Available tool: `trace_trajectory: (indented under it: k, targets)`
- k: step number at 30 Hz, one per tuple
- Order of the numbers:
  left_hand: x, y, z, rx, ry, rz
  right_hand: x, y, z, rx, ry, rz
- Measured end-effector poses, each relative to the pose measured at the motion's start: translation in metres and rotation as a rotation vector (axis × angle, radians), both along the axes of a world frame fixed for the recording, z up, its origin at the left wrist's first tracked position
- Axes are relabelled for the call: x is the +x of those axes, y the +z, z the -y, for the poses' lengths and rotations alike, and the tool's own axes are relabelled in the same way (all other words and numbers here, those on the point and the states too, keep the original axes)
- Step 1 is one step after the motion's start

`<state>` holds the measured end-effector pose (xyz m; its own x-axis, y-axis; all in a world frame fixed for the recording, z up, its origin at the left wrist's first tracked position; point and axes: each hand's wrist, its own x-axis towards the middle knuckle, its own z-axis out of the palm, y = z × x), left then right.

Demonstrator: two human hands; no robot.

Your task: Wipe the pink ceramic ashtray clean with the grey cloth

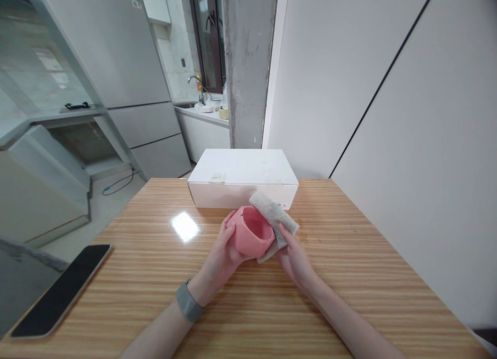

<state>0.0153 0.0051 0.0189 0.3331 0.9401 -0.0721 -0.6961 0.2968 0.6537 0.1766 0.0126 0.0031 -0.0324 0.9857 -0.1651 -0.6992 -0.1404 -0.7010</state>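
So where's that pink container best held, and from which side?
Probably by the outer wall of the pink container, from the left: its open mouth tilts rightward, and the grey cloth is at its right rim. The left grip holds it there.

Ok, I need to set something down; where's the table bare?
Bare tabletop: between the dark device and the left hand; also between the right hand and the wall. Crowded: the middle, where both hands hold the pink container and grey cloth before the white box.

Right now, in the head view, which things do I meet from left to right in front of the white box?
Black device, grey wristband, left hand, pink container, grey cloth, right hand.
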Motion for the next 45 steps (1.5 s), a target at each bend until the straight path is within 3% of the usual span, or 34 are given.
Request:
trace_trajectory:
  k: [10, 19, 27, 32, 38, 45]
  targets:
    - [-0.009, -0.014, -0.002, 0.044, -0.242, -0.046, 0.001, -0.003, 0.000, 0.022, 0.053, 0.026]
    - [-0.004, -0.006, -0.002, 0.074, 0.017, -0.121, -0.001, 0.005, 0.001, 0.032, 0.057, 0.036]
    - [0.002, -0.006, -0.001, 0.237, 0.284, -0.274, -0.004, 0.005, 0.006, 0.019, 0.055, 0.033]
    - [0.001, -0.007, 0.000, 0.238, 0.241, -0.333, -0.004, 0.003, 0.007, 0.001, 0.056, 0.037]
    - [0.001, -0.008, -0.005, 0.007, 0.035, -0.266, -0.001, 0.005, 0.000, 0.008, -0.034, 0.040]
    - [0.001, -0.005, -0.003, 0.109, 0.082, -0.182, 0.001, 0.007, -0.002, 0.019, -0.023, 0.041]
